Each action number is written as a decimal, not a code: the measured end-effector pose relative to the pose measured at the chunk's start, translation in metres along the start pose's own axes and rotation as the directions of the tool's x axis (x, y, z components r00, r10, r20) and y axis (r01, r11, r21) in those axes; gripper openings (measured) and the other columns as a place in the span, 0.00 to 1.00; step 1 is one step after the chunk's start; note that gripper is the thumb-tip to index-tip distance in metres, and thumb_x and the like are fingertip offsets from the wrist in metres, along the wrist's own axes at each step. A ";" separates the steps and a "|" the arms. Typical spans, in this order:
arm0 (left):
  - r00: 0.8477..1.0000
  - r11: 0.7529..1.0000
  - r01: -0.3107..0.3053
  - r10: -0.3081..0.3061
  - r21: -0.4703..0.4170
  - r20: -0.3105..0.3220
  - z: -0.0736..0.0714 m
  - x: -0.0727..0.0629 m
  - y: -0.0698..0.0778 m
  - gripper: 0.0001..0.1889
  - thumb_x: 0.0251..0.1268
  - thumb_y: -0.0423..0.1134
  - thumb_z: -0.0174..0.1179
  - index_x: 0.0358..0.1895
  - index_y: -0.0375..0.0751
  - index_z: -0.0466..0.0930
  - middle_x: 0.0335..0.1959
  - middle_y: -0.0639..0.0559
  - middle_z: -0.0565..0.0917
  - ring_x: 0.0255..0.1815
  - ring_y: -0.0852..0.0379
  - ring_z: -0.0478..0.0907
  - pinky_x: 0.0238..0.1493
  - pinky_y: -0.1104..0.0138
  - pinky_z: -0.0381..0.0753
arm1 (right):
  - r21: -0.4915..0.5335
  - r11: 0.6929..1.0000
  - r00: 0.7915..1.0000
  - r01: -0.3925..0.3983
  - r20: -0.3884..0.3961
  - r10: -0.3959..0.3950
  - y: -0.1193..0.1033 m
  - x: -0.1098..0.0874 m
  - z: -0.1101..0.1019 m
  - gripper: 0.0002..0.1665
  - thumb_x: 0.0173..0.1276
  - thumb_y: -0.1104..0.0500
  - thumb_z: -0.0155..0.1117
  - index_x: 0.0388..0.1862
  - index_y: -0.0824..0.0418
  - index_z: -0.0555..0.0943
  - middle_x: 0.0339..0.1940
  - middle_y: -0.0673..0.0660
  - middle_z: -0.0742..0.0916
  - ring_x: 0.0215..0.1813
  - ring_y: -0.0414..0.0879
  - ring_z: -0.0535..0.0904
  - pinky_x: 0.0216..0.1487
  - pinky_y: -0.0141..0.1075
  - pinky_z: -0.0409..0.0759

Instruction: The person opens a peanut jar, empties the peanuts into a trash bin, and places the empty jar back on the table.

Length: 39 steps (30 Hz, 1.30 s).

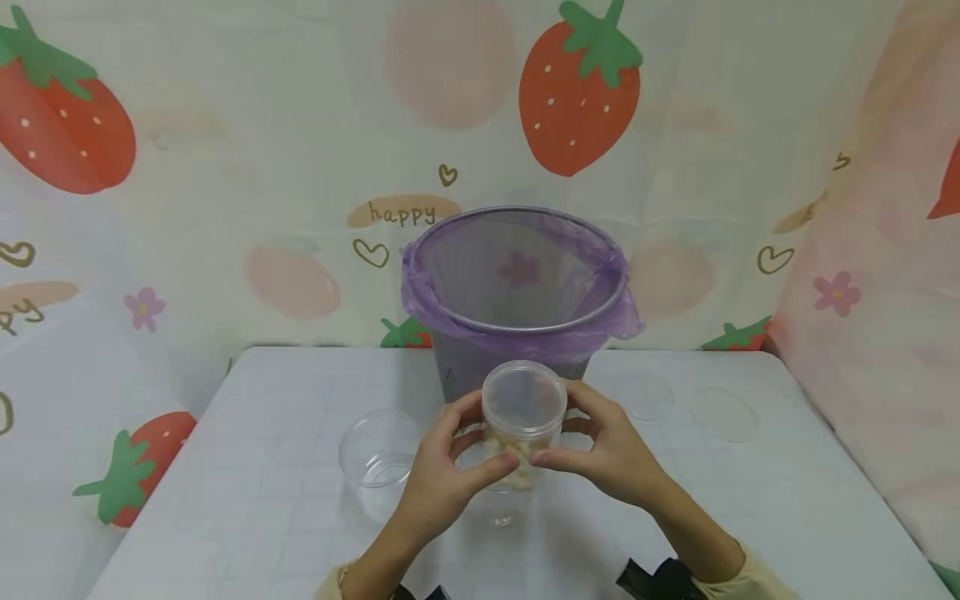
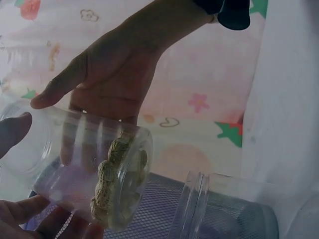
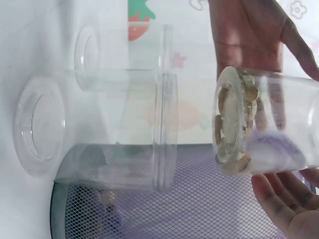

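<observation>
Both hands hold a clear plastic jar upright between them, with a pale translucent lid on its top. Peanuts in their shells lie in a layer at the jar's bottom. My left hand grips its left side, thumb across the front. From the right, my right hand curls round the other side. Beneath the held jar stands an uncovered clear jar, with a gap between the two in the right wrist view. Another uncovered clear jar stands to the left.
Behind the hands stands a grey mesh bin lined with a purple bag. Two clear round lids, one nearer the bin and one farther right, lie on the white table. A strawberry-print cloth hangs behind.
</observation>
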State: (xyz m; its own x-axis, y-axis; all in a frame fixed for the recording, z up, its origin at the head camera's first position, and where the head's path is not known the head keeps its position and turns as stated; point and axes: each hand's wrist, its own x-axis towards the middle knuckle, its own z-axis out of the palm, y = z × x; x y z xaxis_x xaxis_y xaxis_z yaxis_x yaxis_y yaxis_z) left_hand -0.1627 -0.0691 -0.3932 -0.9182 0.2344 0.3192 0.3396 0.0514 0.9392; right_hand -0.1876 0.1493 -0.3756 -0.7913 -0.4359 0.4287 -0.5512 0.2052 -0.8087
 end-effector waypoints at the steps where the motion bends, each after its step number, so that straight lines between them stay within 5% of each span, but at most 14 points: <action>1: 1.000 1.000 -0.002 0.002 0.007 0.003 -0.001 -0.001 -0.001 0.35 0.58 0.39 0.70 0.68 0.43 0.66 0.63 0.47 0.71 0.63 0.50 0.69 0.65 0.66 0.75 | 0.001 1.000 1.000 -0.001 0.004 0.001 0.000 0.000 0.002 0.40 0.53 0.64 0.77 0.65 0.60 0.71 0.56 0.59 0.81 0.52 0.40 0.77 0.52 0.37 0.84; 12: 0.998 0.997 -0.035 0.031 0.062 0.055 -0.003 -0.005 -0.008 0.39 0.55 0.38 0.71 0.70 0.45 0.62 0.68 0.52 0.72 0.68 0.51 0.68 0.67 0.60 0.73 | -0.008 1.000 1.000 -0.028 0.001 0.028 0.000 -0.003 0.008 0.41 0.52 0.63 0.78 0.65 0.61 0.72 0.56 0.59 0.81 0.52 0.42 0.77 0.52 0.37 0.84; 19: 1.000 0.992 -0.013 0.010 0.127 0.021 0.002 -0.005 -0.007 0.42 0.52 0.40 0.74 0.70 0.44 0.61 0.67 0.52 0.72 0.66 0.52 0.70 0.66 0.55 0.74 | -0.034 0.999 1.000 -0.011 0.018 0.012 -0.001 -0.001 0.007 0.41 0.52 0.64 0.77 0.66 0.61 0.71 0.56 0.59 0.81 0.52 0.38 0.77 0.50 0.39 0.85; 32: 1.000 0.996 -0.007 0.008 0.090 -0.010 0.003 -0.004 -0.003 0.41 0.50 0.39 0.75 0.68 0.47 0.64 0.64 0.53 0.75 0.62 0.54 0.73 0.64 0.57 0.75 | -0.179 0.982 0.997 0.067 0.053 -0.058 -0.018 0.006 -0.010 0.43 0.51 0.61 0.79 0.66 0.57 0.71 0.56 0.53 0.81 0.55 0.38 0.77 0.50 0.40 0.84; 39: 1.000 0.996 -0.012 0.014 0.089 -0.020 0.006 -0.005 -0.003 0.40 0.48 0.39 0.76 0.66 0.49 0.66 0.63 0.55 0.76 0.60 0.56 0.74 0.62 0.61 0.76 | -0.297 0.948 0.992 0.111 0.096 -0.086 -0.042 0.019 -0.024 0.43 0.49 0.58 0.80 0.65 0.61 0.73 0.58 0.51 0.81 0.53 0.39 0.78 0.50 0.36 0.84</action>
State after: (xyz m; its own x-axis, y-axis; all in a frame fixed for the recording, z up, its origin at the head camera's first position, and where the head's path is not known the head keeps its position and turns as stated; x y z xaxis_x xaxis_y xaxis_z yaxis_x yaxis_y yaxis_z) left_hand -0.1577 -0.0649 -0.3985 -0.9173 0.2161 0.3346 0.3675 0.1353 0.9201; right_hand -0.1854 0.1532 -0.3242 -0.7117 -0.5341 0.4564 -0.6895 0.4066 -0.5993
